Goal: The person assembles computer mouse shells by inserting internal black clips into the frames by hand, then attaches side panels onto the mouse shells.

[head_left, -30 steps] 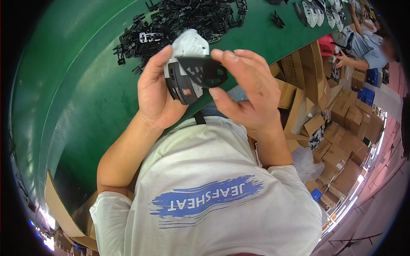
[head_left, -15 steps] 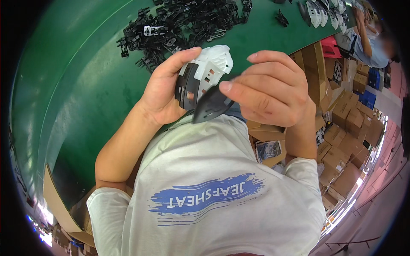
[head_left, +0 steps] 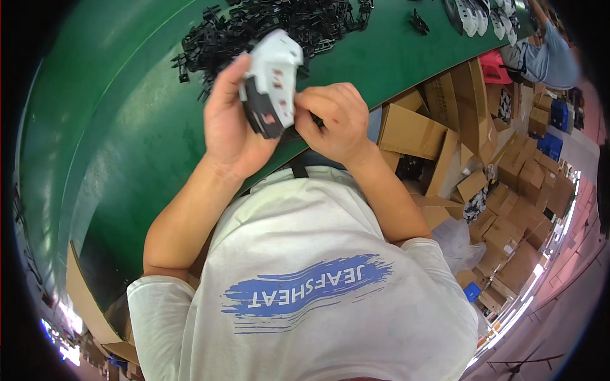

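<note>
My left hand (head_left: 229,130) grips a white plastic shell (head_left: 279,57) from its left side, thumb up along the edge. A black plastic part (head_left: 259,109) covers the shell's lower left side. Several small openings run through the white face, which is slightly blurred. My right hand (head_left: 337,120) is closed at the shell's right edge, with fingertips pinched against or just behind it. Something dark shows between those fingers, mostly hidden, so I cannot make out what it is. Beyond the shell lies a heap of black plastic parts (head_left: 330,28) on the green table.
The green table (head_left: 140,101) spreads left and ahead. A single black part (head_left: 419,23) and several white shells (head_left: 470,19) lie at the far right. Open cardboard boxes (head_left: 413,130) stand right of the table. Another person (head_left: 549,57) is at the far right.
The shell has moved up, away from my body, and turned in my left hand. My right hand has swung left to its edge. The black curved panel it held is no longer clearly visible.
</note>
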`<state>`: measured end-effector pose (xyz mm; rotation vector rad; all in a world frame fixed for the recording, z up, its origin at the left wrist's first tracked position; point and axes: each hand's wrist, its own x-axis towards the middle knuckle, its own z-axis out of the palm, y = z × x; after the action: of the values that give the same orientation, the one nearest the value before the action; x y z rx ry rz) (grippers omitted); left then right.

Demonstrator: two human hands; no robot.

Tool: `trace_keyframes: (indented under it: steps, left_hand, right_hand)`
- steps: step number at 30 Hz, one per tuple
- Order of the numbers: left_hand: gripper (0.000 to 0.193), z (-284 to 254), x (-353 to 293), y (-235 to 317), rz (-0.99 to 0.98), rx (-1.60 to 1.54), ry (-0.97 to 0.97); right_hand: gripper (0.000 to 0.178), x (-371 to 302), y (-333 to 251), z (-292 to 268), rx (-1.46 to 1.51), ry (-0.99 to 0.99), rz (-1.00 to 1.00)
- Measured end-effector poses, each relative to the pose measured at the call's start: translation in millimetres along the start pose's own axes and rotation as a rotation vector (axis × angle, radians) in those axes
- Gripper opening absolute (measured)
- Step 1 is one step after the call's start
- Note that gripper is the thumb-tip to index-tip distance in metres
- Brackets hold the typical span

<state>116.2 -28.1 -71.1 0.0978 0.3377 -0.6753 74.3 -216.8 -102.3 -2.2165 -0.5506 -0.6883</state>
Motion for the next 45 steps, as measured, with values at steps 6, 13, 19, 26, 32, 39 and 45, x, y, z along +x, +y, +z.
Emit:
trace_keyframes:
  steps: [6,13,19,26,32,39,45]
  left_hand:
    - [0.059,29.2,-17.5,10.6,0.176,0.187,-0.193]
    - [0.059,27.1,-20.7,4.9,0.206,0.279,-0.118]
    - [0.049,20.6,-16.4,-1.7,0.177,0.328,-0.022]
    - [0.050,5.8,-9.6,1.9,0.041,0.262,-0.218]
    - [0.052,5.6,-12.1,1.3,-0.029,0.303,-0.232]
    - [0.055,0.0,-7.6,3.3,-0.058,0.280,-0.264]
    - [0.048,5.3,-11.6,-4.5,-0.055,0.232,-0.136]
  right_hand:
    - [0.032,3.7,8.0,-6.6,-0.079,0.050,-0.077]
    - [0.035,-7.8,-14.1,-50.7,-0.109,-0.345,-0.051]
    - [0.038,-5.5,-2.7,-79.8,0.281,-0.476,0.272]
    - [0.045,22.1,-24.5,-84.9,0.905,-0.454,0.752]
    - [0.043,43.4,-30.8,-91.7,0.892,-0.353,0.843]
    - [0.049,41.0,-35.2,-85.7,1.180,-0.266,0.849]
    - [0.057,33.2,-32.2,-66.9,1.136,-0.173,0.797]
